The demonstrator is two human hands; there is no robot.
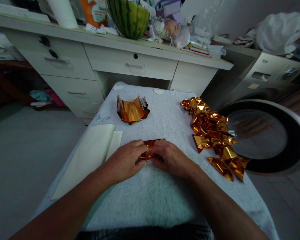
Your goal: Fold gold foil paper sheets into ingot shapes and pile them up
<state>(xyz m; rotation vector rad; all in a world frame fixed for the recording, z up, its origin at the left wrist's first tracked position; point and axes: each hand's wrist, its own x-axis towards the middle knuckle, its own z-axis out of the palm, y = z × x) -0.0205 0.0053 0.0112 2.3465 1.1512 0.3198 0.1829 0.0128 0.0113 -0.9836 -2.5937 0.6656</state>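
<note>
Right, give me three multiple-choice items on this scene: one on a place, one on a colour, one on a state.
1. Where does the pile of folded foil pieces lie?
A. on the person's right side of the cloth-covered table
B. on the desk
C. on the floor

2. What colour is the foil sheet between the hands?
A. silver
B. gold-orange
C. green

3. What are the left hand and right hand doing?
A. hanging above the table
B. both pressing on the foil sheet
C. holding the watermelon

Answers: 1 A, the pile sits by the right table edge. 2 B, it shines gold-orange. 3 B, the fingers of both hands meet on the sheet.
</note>
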